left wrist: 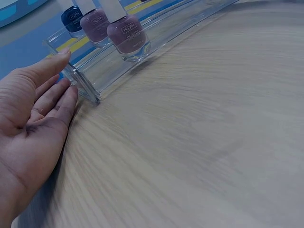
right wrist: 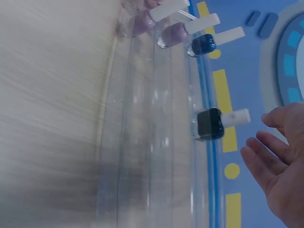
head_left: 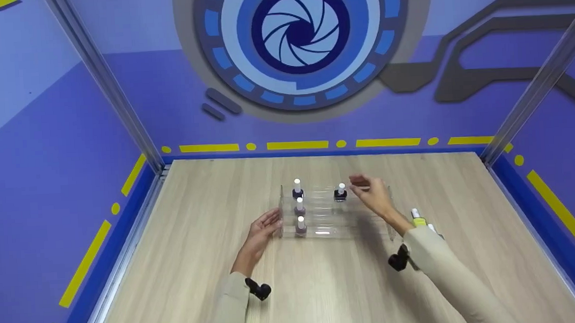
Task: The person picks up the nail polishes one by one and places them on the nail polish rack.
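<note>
A clear stepped display rack (head_left: 328,233) stands on the table, holding several white-capped nail polish bottles. In its left column a dark blue bottle (left wrist: 72,20) sits at the back, with a mauve bottle (left wrist: 95,26) on the middle step and another mauve bottle (left wrist: 128,35) in front. Further right on the back step is a black nail polish bottle (right wrist: 210,124). My left hand (head_left: 262,231) rests its fairly straight fingers and thumb against the rack's left end. Just right of the black bottle's cap, my right hand (head_left: 375,196) hovers with loosely bent fingers, holding nothing.
Right of the rack, a yellow bottle (head_left: 419,221) with a white cap stands on the wooden table (head_left: 323,287). Beside it another white cap (head_left: 432,228) shows, partly hidden by the right sleeve (head_left: 435,257). A blue patterned wall (head_left: 140,80) rises behind.
</note>
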